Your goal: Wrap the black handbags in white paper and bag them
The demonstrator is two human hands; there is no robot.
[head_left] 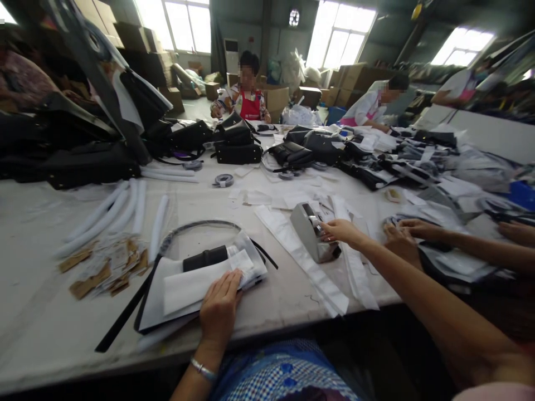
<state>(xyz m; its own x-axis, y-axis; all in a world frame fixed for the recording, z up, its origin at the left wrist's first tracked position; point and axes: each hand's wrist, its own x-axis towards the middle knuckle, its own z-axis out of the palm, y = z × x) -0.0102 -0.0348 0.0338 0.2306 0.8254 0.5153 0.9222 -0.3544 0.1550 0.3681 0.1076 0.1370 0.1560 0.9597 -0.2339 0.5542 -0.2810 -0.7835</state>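
My left hand (221, 301) lies flat, fingers stretched out, on a folded white wrapping sheet (188, 289). Under that sheet is a black bag (144, 312) covered with pale wrapping. A black rolled piece (204, 259) shows above the sheet, and the bag's wrapped handle (200, 224) arches behind it. A loose black strap (125, 317) sticks out toward the front left. To the right, my right hand (340, 231) is at a grey tape dispenser (307, 236), fingertips pinched together at its cutting end. The tape between them is hardly visible.
White plastic strips (305, 262) lie around the dispenser. Left are white foam tubes (100, 217) and brown-and-white tags (112, 264). Black bags (238, 139) line the table's far side. A co-worker's hands (401, 239) are close on my right; other people sit across.
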